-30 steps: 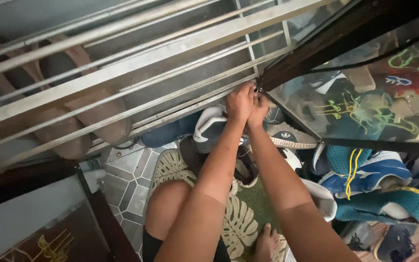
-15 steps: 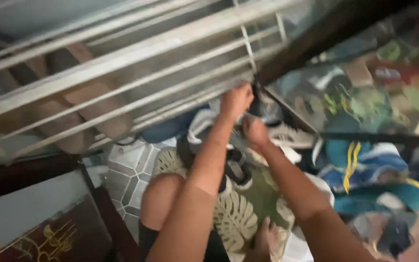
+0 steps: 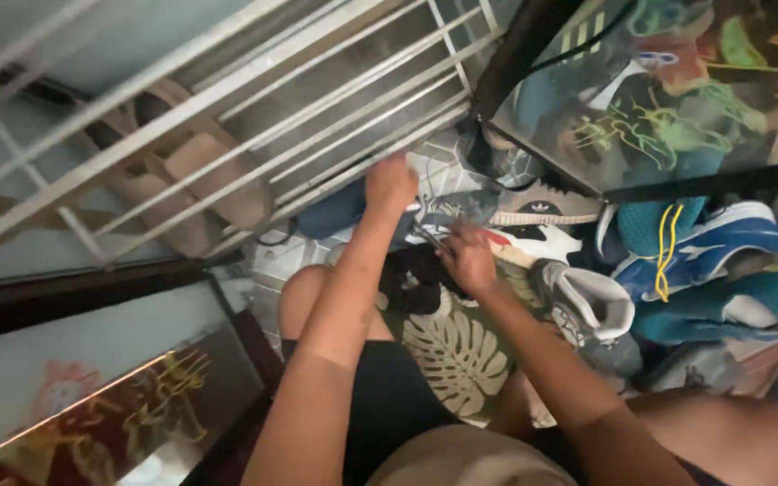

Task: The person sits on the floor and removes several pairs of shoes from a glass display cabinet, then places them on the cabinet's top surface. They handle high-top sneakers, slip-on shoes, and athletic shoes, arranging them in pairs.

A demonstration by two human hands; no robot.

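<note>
Tiled floor [image 3: 294,256] far ahead is crowded with shoes. Left hand [image 3: 391,183] and right hand [image 3: 466,261] each pinch a grey sneaker's [image 3: 461,209] laces, grip closed. Pulling unevenly could, I judge, knot them.

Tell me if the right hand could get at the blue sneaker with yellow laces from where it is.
Probably yes. The right hand is low among the shoes, and the blue sneaker lies off to its side, uncovered on top. Only a grey sneaker sits between them, low enough to reach over.
</note>
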